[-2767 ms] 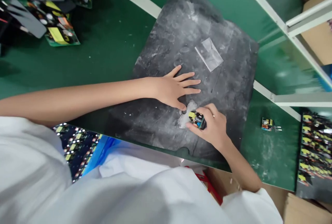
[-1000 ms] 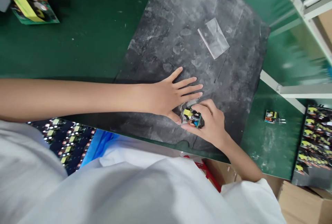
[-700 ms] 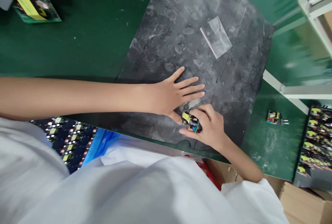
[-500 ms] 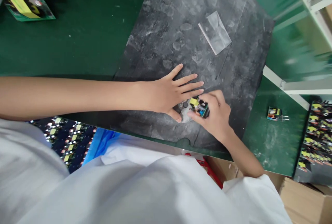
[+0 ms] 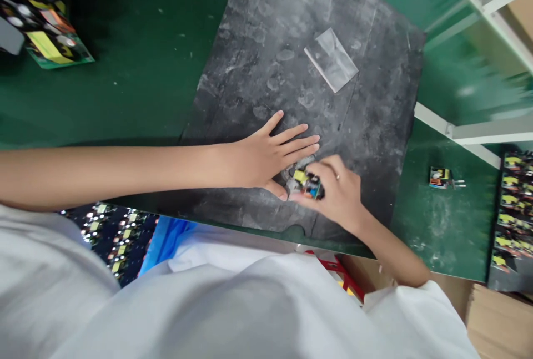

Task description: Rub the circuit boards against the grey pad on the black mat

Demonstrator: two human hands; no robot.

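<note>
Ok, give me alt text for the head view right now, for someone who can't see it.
A person's right hand grips a small circuit board against a worn black mat on a green workbench, while the left hand lies flat, fingers spread, beside it. A clear plastic bag lies farther up the mat; another small board sits on the bench to the right.

i see my own white top filling the bottom of the view, a loose, plain fabric with soft folds and short sleeves that end above the elbows. both forearms are bare. my left hand (image 5: 260,156) carries nothing on its fingers, while my right hand (image 5: 335,192) wears a thin band ring on one finger.
</note>
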